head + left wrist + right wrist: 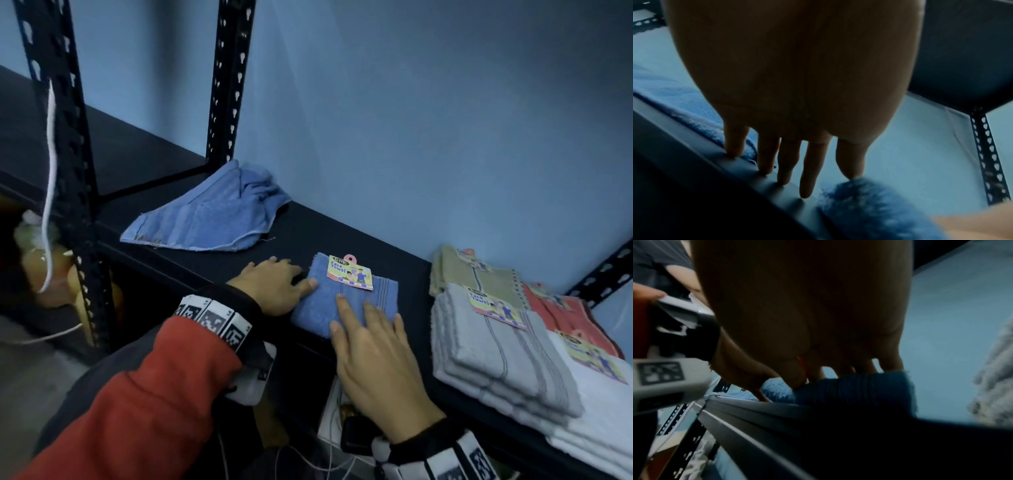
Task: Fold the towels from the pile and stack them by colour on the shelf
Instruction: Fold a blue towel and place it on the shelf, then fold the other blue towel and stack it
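A folded blue towel (346, 301) with a "Face Towel" label (350, 273) lies near the front edge of the dark shelf (342, 233). My right hand (368, 337) lies flat on its near half, fingers straight. In the right wrist view the right hand's fingers (890, 365) press the top of the blue towel (859, 391). My left hand (279, 282) rests on the shelf beside the towel's left edge, thumb touching it. The left wrist view shows straight fingers (807, 170) on the shelf and the towel (869, 211) at the thumb. A loose, crumpled blue towel (212, 212) lies further back left.
Folded stacks sit at the right: grey (496, 349), beige (476, 274), coral (565, 315) and white (603, 404). Black perforated posts (229, 85) rise at the left, with a white cord (51, 171) hanging. Bottles (44, 263) stand on a lower level. A blue wall backs the shelf.
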`<control>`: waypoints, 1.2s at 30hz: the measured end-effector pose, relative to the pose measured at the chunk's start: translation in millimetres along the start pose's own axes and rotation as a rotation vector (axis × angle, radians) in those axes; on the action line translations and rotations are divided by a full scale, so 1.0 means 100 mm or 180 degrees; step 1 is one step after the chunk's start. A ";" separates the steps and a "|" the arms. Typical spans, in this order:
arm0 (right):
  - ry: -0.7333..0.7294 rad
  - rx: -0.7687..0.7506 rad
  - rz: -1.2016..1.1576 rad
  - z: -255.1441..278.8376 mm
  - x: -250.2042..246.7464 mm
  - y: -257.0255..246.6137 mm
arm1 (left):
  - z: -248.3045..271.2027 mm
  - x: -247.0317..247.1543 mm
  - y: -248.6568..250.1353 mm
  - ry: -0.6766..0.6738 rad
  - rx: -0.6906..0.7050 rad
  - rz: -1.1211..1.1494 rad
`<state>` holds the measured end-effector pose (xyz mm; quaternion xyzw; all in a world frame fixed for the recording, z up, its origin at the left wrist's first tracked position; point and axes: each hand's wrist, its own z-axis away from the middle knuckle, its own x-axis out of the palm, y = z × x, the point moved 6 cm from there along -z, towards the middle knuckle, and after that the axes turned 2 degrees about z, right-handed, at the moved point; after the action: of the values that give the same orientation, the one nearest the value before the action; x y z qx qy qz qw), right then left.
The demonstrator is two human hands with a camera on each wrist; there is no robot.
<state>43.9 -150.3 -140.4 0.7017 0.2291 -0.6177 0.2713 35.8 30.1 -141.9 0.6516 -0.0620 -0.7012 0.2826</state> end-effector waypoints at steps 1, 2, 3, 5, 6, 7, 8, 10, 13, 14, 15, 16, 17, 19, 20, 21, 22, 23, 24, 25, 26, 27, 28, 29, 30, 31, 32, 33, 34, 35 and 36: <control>-0.0302 0.0025 0.0120 -0.03 0.01 -0.02 | 0.00 -0.01 -0.02 -0.0009 0.0038 0.0041; -0.0490 0.0101 0.0158 -0.09 0.00 0.00 | 0.00 -0.02 -0.03 -0.0021 0.0073 0.0066; -0.0640 0.0202 0.0112 -0.18 -0.02 0.03 | 0.00 -0.02 -0.04 -0.0027 0.0099 0.0089; -0.0902 0.0340 0.0014 -0.46 -0.06 0.14 | 0.00 -0.02 -0.05 -0.0045 0.0120 0.0131; -0.1052 0.0361 0.0002 -0.61 -0.08 0.21 | 0.00 -0.02 -0.05 -0.0055 0.0129 0.0130; -0.1189 0.0358 0.0006 -0.74 -0.10 0.26 | 0.00 -0.02 -0.05 -0.0056 0.0139 0.0104; -0.1297 0.0362 0.0050 -0.87 -0.11 0.32 | 0.01 -0.02 -0.03 -0.0063 0.0142 0.0053; -0.1367 0.0421 0.0239 -1.08 -0.16 0.42 | 0.04 -0.01 0.00 -0.0129 0.0127 -0.0023; -0.1322 0.0555 0.0541 -1.32 -0.20 0.56 | 0.07 -0.01 0.02 -0.0201 0.0090 -0.0030; -0.1300 0.0625 0.0585 -1.39 -0.20 0.62 | 0.07 0.00 0.02 -0.0217 0.0092 -0.0032; -0.1286 0.0704 0.0573 -1.45 -0.20 0.69 | 0.08 0.00 0.03 -0.0235 0.0095 -0.0029; -0.1251 0.0770 0.0569 -1.50 -0.19 0.75 | 0.08 0.00 0.02 -0.0249 0.0098 -0.0025; -0.1217 0.0808 0.0582 -1.55 -0.18 0.82 | 0.09 0.00 0.02 -0.0262 0.0096 -0.0017; -0.1176 0.0892 0.0647 -1.63 -0.18 0.93 | 0.10 0.00 0.03 -0.0281 0.0102 0.0013; -0.1183 0.0927 0.0682 -1.65 -0.17 0.97 | 0.11 0.00 0.03 -0.0284 0.0106 0.0018; -0.1193 0.0943 0.0718 -1.67 -0.16 1.00 | 0.11 -0.01 0.03 -0.0291 0.0110 0.0017; -0.1195 0.0964 0.0731 -1.68 -0.15 1.02 | 0.11 -0.01 0.03 -0.0302 0.0112 0.0018; -0.1197 0.0975 0.0727 -1.69 -0.15 1.04 | 0.11 -0.01 0.02 -0.0310 0.0111 0.0026; -0.1193 0.0988 0.0704 -1.69 -0.15 1.04 | 0.10 -0.01 0.02 -0.0301 0.0113 0.0039; -0.1208 0.0983 0.0688 -1.69 -0.15 1.04 | 0.11 -0.03 0.01 -0.0270 0.0117 0.0058; -0.1207 0.0977 0.0625 -1.67 -0.16 1.03 | 0.11 -0.04 0.01 -0.0215 0.0125 0.0095; -0.1192 0.0963 0.0552 -1.65 -0.19 1.03 | 0.10 -0.06 0.00 -0.0133 0.0145 0.0170; -0.1164 0.0942 0.0464 -1.63 -0.24 1.01 | 0.10 -0.09 0.00 -0.0032 0.0164 0.0274; -0.1140 0.0910 0.0388 -1.60 -0.29 0.98 | 0.10 -0.13 -0.03 0.0079 0.0170 0.0380; -0.1135 0.0870 0.0291 -1.56 -0.34 0.95 | 0.10 -0.18 -0.06 0.0199 0.0149 0.0451; -0.1141 0.0822 0.0174 -1.50 -0.40 0.90 | 0.09 -0.23 -0.11 0.0354 0.0099 0.0473; -0.1141 0.0751 0.0040 -1.40 -0.46 0.83 | 0.08 -0.30 -0.17 0.0549 0.0002 0.0460; -0.1107 0.0640 -0.0085 -1.28 -0.52 0.74 | 0.08 -0.38 -0.24 0.0770 -0.0126 0.0462; -0.1053 0.0507 -0.0195 -1.14 -0.56 0.63 | 0.08 -0.45 -0.35 0.0974 -0.0319 0.0506; -0.1005 0.0386 -0.0291 -0.98 -0.57 0.52 | 0.09 -0.51 -0.48 0.1160 -0.0550 0.0594; -0.0961 0.0266 -0.0403 -0.83 -0.54 0.42 | 0.10 -0.55 -0.64 0.1296 -0.0833 0.0707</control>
<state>126.2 -126.3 -75.2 0.5957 0.2037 -0.7410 0.2338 5.7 107.0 -121.9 0.7264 0.0162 -0.5223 0.4464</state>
